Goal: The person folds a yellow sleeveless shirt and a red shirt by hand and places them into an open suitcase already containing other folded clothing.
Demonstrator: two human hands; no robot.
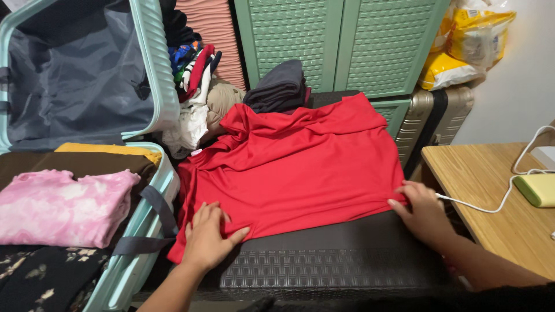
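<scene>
Red shirt (295, 167) lies spread on a dark woven bench (324, 266), collar end rumpled toward the green cabinet (341, 40). Left hand (208, 234) lies flat on the bottom hem corner, fingers spread. Right hand (425, 211) pinches the opposite hem edge, fingers together. Fabric looks thin, light, slick — probably slides and creases easily; hem corners and shoulders look like the best holds. Open mint suitcase (156, 75) just left — holds a pink folded top (63, 205), yellow (110, 150) and brown layers, dark floral cloth (40, 280). Grey folded stack (277, 86) behind the shirt.
</scene>
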